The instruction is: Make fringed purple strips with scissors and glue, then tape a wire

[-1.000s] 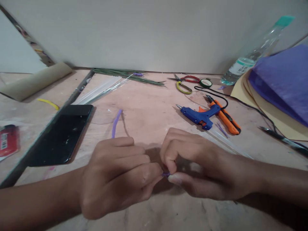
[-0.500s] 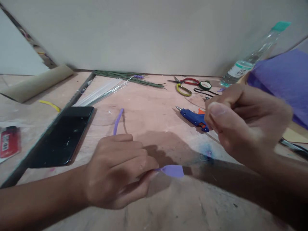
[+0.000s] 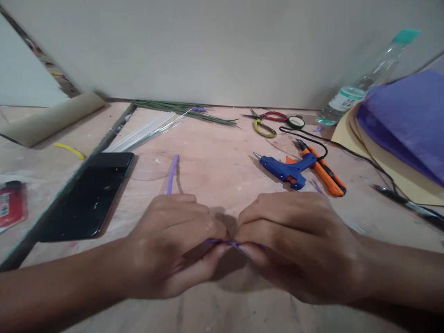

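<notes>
My left hand (image 3: 173, 245) and my right hand (image 3: 294, 245) meet low over the wooden table (image 3: 215, 157), fingers curled. Between their fingertips they pinch a thin purple paper piece (image 3: 222, 242); only a sliver of it shows. A purple strip (image 3: 172, 172) sticks out behind my left hand, lying on the table. It seems to run under my fingers, though that part is hidden.
A black phone (image 3: 90, 194) lies at left, near a red packet (image 3: 9, 203) and a yellow strip (image 3: 71, 150). A blue glue gun (image 3: 284, 169), orange cutter (image 3: 326, 173), scissors (image 3: 268, 115), tape roll (image 3: 296, 122), green stems (image 3: 187, 111), water bottle (image 3: 364, 78) and purple paper sheets (image 3: 409, 115) lie farther back and right.
My right hand, raised toward the glue gun half a second ago, has come back down to my left hand and pinches the purple piece again. The flat purple petal is now mostly covered.
</notes>
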Motion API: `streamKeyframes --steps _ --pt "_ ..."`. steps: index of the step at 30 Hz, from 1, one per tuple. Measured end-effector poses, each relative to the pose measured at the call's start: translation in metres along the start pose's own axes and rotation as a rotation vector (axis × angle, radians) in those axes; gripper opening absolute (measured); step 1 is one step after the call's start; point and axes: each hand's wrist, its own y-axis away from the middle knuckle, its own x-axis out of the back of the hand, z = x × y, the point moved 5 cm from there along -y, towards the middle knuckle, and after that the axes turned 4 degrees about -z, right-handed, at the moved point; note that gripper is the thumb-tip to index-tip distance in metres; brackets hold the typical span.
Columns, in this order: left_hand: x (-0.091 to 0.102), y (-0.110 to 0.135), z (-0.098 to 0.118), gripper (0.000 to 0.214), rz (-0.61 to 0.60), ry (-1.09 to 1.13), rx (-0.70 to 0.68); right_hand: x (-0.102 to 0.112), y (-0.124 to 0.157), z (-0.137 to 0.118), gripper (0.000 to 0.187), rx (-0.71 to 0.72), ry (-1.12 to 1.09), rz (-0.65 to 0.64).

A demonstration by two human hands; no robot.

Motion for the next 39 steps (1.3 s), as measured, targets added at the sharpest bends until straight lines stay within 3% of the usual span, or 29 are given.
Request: streamKeyframes --steps 4,10,14,19,24,25,27,29,32,34,37,39 --pt "-0.002 -0.002 0.001 0.009 -0.002 0.037 -0.001 0.0 0.0 -0.001 0.014 0.01 0.052 0.001" --pt "-0.012 0.002 0.001 0.012 0.023 -0.021 -0.047 -0.006 -0.002 -0.006 0.026 0.06 0.176 -0.108" --pt "-0.014 0.004 0.002 0.012 0.008 -0.036 -0.065 -0.007 -0.002 -0.006 0.026 0.069 0.255 -0.066" --pt "-0.01 0.0 -0.002 0.012 -0.077 -0.042 -0.045 0.014 -0.004 0.019 0.015 -0.147 0.278 0.027" --pt "-0.012 -0.005 -0.012 0.018 -0.223 -0.044 -0.087 0.06 -0.005 0.057 0.034 -0.382 0.44 0.267" --pt "-0.012 -0.005 -0.015 0.018 -0.242 -0.046 -0.101 0.065 -0.005 0.062 0.03 -0.412 0.434 0.281" --pt "-0.015 -0.006 -0.02 0.019 -0.266 -0.062 -0.138 0.064 -0.006 0.065 0.005 -0.442 0.353 0.236" --pt "-0.016 -0.006 -0.025 0.018 -0.262 -0.098 -0.151 0.047 -0.008 0.059 0.026 -0.416 0.235 0.078" --pt "-0.018 -0.007 -0.032 0.016 -0.273 -0.17 -0.111 0.009 -0.007 0.038 0.009 -0.242 0.113 -0.277" --pt "-0.019 -0.008 -0.034 0.015 -0.295 -0.188 -0.085 0.001 -0.004 0.032 0.02 -0.159 0.144 -0.338" --pt "-0.016 -0.009 -0.038 0.014 -0.285 -0.184 -0.076 0.023 0.005 0.053 0.021 -0.192 0.397 -0.242" --pt "-0.014 -0.01 -0.041 0.014 -0.267 -0.207 -0.077 0.045 0.017 0.081 0.016 -0.299 0.582 -0.294"
